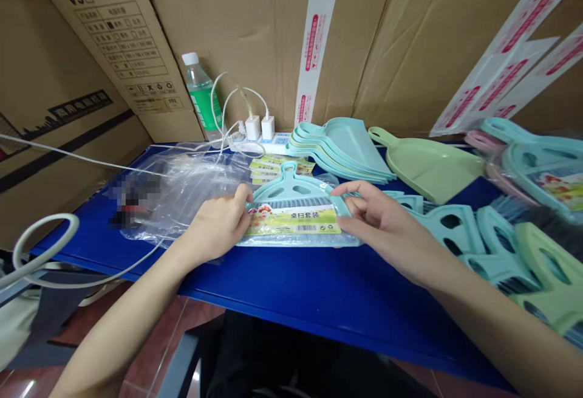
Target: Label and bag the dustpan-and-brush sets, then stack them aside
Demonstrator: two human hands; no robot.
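Forearms [132, 307] angle forward and inward, both hands [219, 226] gripping opposite sides of a bagged dustpan-and-brush set [294, 223].

Blue bench [314, 288]. Left: clear plastic bags [195, 179], piled. Back: white power strip [279, 143]; green-labelled bottle [204, 103], probably standing there too, base hidden. Middle: printed cards [264, 169]. Right: stacked dustpans [353, 143], green dustpan [432, 164] beside. Farther right: loose brushes [473, 231].

The labelled blue dustpan set [294, 212] sits in a clear bag [273, 240], handle pointing away.
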